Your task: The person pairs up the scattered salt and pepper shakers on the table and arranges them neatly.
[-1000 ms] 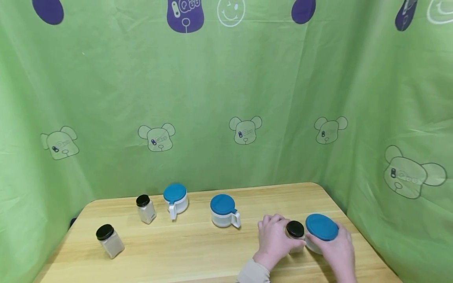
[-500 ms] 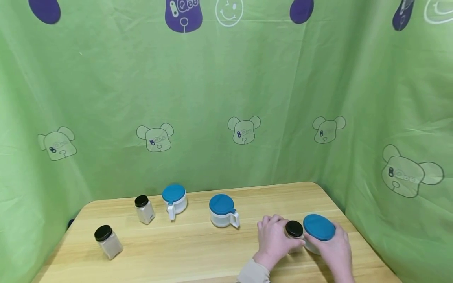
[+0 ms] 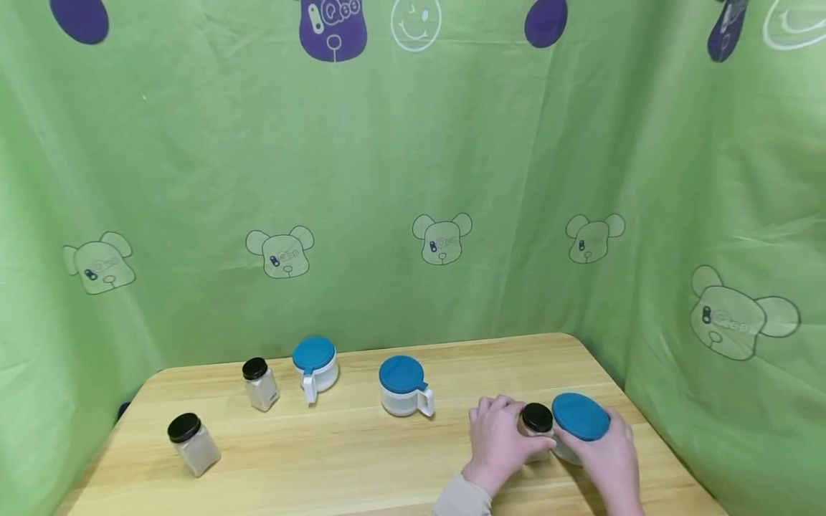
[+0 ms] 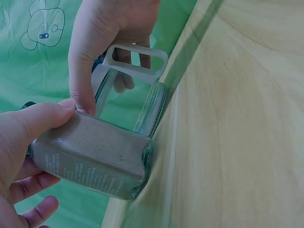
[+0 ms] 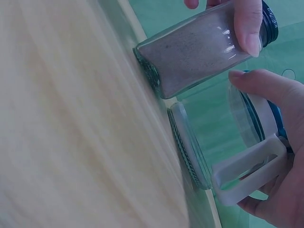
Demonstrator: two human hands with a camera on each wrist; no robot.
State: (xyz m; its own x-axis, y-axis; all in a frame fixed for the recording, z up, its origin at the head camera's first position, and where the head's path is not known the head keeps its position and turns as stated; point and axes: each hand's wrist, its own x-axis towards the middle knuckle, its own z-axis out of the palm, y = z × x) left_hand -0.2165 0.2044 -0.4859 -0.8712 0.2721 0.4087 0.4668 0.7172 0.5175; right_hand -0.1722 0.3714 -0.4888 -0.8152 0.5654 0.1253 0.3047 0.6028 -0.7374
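On the right side of the table, my left hand holds a square glass jar with a black lid, filled with greyish powder. Thumb and fingers grip it near the lid. Just right of it, my right hand grips a round clear glass seasoning pot around its blue lid. The pot's white handle shows in the right wrist view, and its glass looks empty. Both containers stand upright on the wooden table, side by side and very close; whether they touch I cannot tell.
Two more seasoning pots with blue lids, one centre and one further left, stand toward the back. Two black-lidded jars are at the left, one behind and one nearer. A green curtain surrounds the table.
The head view has shifted slightly, so the scene sits a little further left. Both hands keep their grips, with the jar and pot almost still.
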